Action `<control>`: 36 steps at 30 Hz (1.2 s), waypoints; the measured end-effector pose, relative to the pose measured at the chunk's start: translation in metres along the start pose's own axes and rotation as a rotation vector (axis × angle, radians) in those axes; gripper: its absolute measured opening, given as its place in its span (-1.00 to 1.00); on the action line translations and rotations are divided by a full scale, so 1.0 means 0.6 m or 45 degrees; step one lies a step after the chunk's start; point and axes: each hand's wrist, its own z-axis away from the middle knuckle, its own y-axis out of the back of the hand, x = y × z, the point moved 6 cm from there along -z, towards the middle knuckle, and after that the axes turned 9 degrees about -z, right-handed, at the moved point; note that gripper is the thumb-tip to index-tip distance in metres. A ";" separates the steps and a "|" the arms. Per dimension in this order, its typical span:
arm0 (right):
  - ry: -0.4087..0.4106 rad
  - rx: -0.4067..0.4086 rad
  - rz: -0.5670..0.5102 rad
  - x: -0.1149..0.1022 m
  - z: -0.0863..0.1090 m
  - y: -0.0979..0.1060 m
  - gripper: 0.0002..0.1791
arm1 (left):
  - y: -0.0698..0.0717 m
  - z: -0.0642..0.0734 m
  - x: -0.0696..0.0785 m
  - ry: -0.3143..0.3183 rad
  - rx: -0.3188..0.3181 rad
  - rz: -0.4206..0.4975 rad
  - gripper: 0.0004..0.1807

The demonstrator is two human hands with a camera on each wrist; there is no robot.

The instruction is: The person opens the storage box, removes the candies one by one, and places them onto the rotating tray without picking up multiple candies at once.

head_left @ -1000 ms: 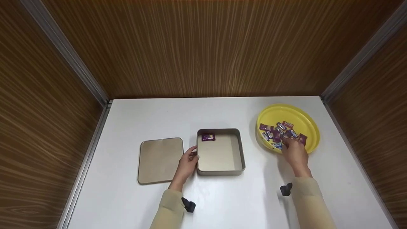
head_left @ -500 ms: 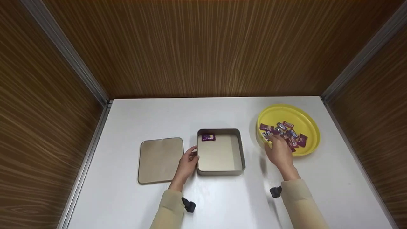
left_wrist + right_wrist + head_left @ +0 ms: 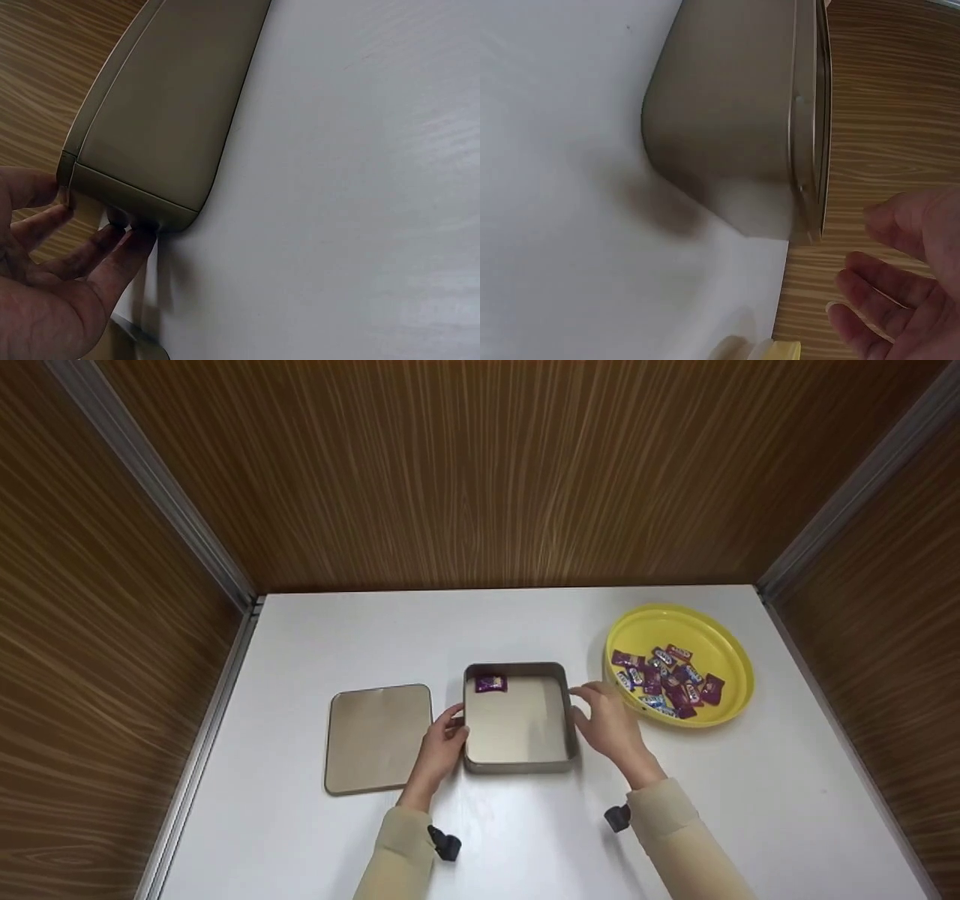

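A square metal tin (image 3: 517, 720) without its cover sits mid-table, one purple-wrapped candy (image 3: 491, 684) in its far left corner. My left hand (image 3: 441, 748) touches the outside of the tin's left wall; in the left wrist view its fingertips (image 3: 139, 244) rest at the wall and rim, spread apart. My right hand (image 3: 609, 722) is at the tin's right side, thumb and fingers parted. The right wrist view shows that hand (image 3: 904, 285) loosely bent beside the rim, nothing between the fingers. Several wrapped candies (image 3: 675, 684) lie in a yellow round tray (image 3: 720, 649).
The tin's flat square lid (image 3: 379, 739) lies to the left, close to my left wrist. White tabletop (image 3: 525, 832) runs in front of the tin. Wood-grain panels (image 3: 495, 480) stand at the back and both sides.
My right hand has drawn back out of the yellow tray and moved left to the tin's right wall. My left hand has stayed on the left wall.
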 end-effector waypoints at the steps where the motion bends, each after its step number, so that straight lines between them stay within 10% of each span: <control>1: 0.020 -0.006 0.001 -0.006 -0.003 -0.004 -0.72 | 0.000 0.000 0.000 0.008 -0.003 0.002 -0.50; 16: 0.157 -0.378 0.032 -0.069 -0.026 -0.101 -0.59 | 0.001 0.001 0.001 0.011 -0.007 -0.001 -0.49; 36: 0.191 -0.555 0.056 -0.086 -0.051 -0.169 -0.49 | -0.002 0.000 -0.003 0.014 -0.039 0.039 -0.49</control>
